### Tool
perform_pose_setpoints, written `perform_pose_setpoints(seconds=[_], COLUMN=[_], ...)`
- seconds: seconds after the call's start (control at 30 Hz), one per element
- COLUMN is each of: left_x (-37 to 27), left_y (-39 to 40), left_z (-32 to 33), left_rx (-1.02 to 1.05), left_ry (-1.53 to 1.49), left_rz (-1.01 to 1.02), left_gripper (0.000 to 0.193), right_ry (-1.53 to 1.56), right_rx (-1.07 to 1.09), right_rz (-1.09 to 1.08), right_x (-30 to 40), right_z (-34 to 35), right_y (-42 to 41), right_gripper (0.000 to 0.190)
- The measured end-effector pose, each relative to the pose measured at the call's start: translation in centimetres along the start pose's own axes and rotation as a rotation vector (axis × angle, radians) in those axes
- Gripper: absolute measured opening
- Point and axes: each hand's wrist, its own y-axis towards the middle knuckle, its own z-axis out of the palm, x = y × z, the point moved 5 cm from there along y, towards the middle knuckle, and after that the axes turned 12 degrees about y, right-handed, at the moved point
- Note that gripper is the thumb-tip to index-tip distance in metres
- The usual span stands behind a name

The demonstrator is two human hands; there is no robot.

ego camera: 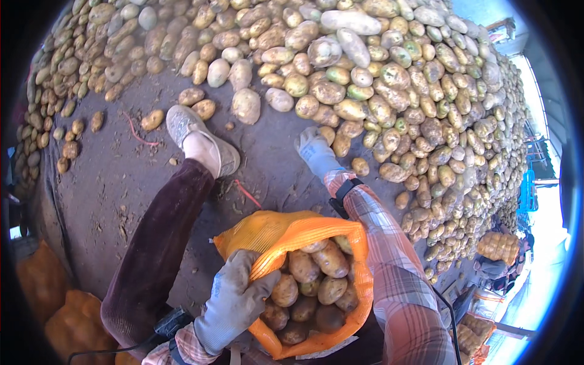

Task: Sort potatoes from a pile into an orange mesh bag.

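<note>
My left hand (pixel 237 296), in a grey knit work glove, grips the rim of an orange mesh sack (pixel 292 232). The mouth of the sack gapes between my arms, and brown potatoes (pixel 315 278) show inside. My right hand (pixel 315 148), gloved alike, reaches out beyond the sack to the near edge of a large potato heap (pixel 397 91). Its fingers are beside a small potato (pixel 327 134); whether they touch it or hold anything is hidden by the back of the glove.
My outstretched leg and shoe (pixel 200 137) lie on the dark ground sheet (pixel 100 196) at left. Red strings (pixel 246 194) and loose potatoes are scattered there. Filled orange sacks (pixel 77 324) stand at lower left. At far right, a person (pixel 495 269) is beside a filled sack (pixel 497 247).
</note>
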Motion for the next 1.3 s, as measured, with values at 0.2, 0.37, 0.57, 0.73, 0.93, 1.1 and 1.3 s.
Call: perform_pose_setpoints(seconds=[0.2,0.37,0.57,0.73,0.93,1.1,1.3], left_x=[0.2,0.5,1.4,0.9,1.1,-0.8,-1.0], left_y=[0.3,1.3,1.1,1.3,0.6,-0.7,-0.8], left_z=[-1.1,-0.7,-1.1,-0.2,-0.4,-0.4,1.6], left_rx=[-0.152,-0.159,-0.229,-0.209,-0.206,-0.343,-0.385], left_ry=[0.100,-0.067,-0.248,-0.310,-0.245,0.234,0.428], left_rz=[0.174,0.091,0.037,0.080,0.113,0.254,0.447], left_gripper=[0.024,0.025,0.016,0.013,0.019,0.027,0.031], right_ry=[0.390,1.696,2.203,1.665,1.334,1.182,1.736], right_rx=[-0.211,-0.549,-0.648,-0.612,-0.577,-0.623,-0.294], right_rz=[0.077,0.698,0.269,0.256,0.404,0.436,0.129], right_x=[-3.2,-11.9,-5.4,4.9,9.2,9.5,4.0], right_z=[-2.2,-6.4,-24.1,-26.3,-23.9,-24.6,-25.0], right_y=[-3.6,-13.7,-27.2,-24.7,-20.9,-19.4,-22.3], right_gripper=[0.033,0.027,0.039,0.045,0.059,0.050,0.032])
